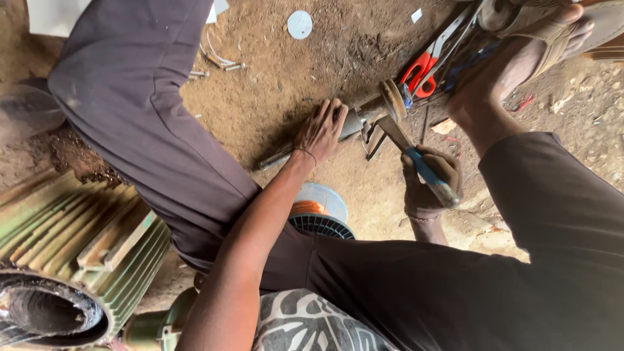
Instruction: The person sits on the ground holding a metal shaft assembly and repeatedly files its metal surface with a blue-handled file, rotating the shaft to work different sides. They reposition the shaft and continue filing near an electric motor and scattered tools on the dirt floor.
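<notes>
My left hand (pixel 321 129) presses down on a metal shaft (pixel 351 125) that lies on the dirt ground and ends in a round disc (pixel 392 99). My right hand (pixel 429 177) grips a flat-bladed tool with a blue handle (pixel 430 174). Its blade (pixel 394 132) points up toward the disc. My legs in dark trousers lie on either side, and my foot in a sandal (pixel 520 49) rests beyond the shaft.
A green finned motor housing (pixel 78 253) lies at the lower left. A spool of copper wire (pixel 320 209) sits between my legs. Red-handled scissors (pixel 421 71), loose tools, a white disc (pixel 299 24) and scraps lie on the dirt.
</notes>
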